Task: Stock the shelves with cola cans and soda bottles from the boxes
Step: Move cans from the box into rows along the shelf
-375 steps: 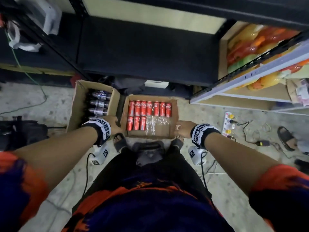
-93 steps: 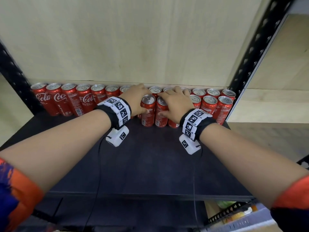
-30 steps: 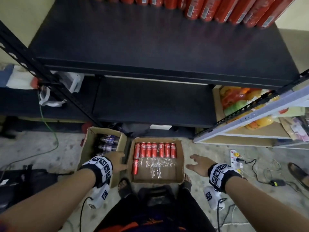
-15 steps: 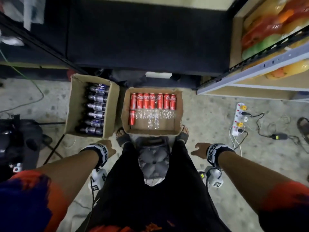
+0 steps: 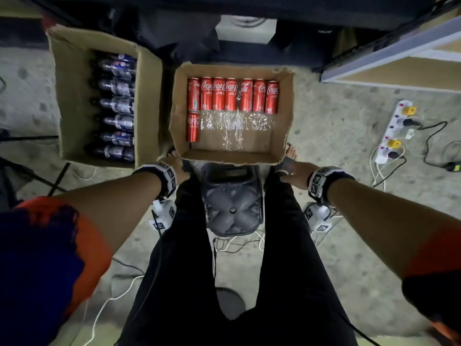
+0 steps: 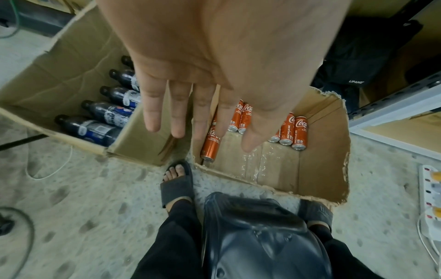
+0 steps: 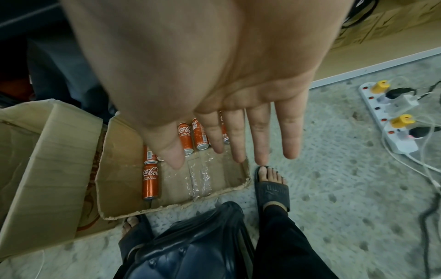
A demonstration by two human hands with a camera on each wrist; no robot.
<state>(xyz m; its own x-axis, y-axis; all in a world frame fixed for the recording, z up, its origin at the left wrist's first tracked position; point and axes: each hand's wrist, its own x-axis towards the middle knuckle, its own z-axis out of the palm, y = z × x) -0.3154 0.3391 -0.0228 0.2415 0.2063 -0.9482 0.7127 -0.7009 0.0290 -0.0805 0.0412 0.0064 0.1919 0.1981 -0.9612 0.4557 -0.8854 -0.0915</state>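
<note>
A cardboard box (image 5: 283, 126) on the floor holds a row of red cola cans (image 5: 232, 94) lying on their sides, plus one lone can (image 5: 193, 127) at its left on crumpled clear wrap. A second box (image 5: 72, 96) to the left holds several dark soda bottles (image 5: 117, 106). My left hand (image 5: 178, 168) hangs empty with straight fingers (image 6: 177, 113) above the near left corner of the can box. My right hand (image 5: 291, 171) hangs empty too, fingers (image 7: 260, 136) spread over the box's near right corner.
A dark bag (image 5: 232, 198) hangs between my legs, just before the can box. My sandalled feet (image 7: 272, 186) stand at the box's near edge. A white power strip (image 5: 396, 131) with plugs and cables lies on the floor to the right. Dark shelving (image 5: 389, 46) runs along the top.
My view has tilted further down and closer to the boxes. Both hands have dropped lower toward the near corners of the can box, still empty.
</note>
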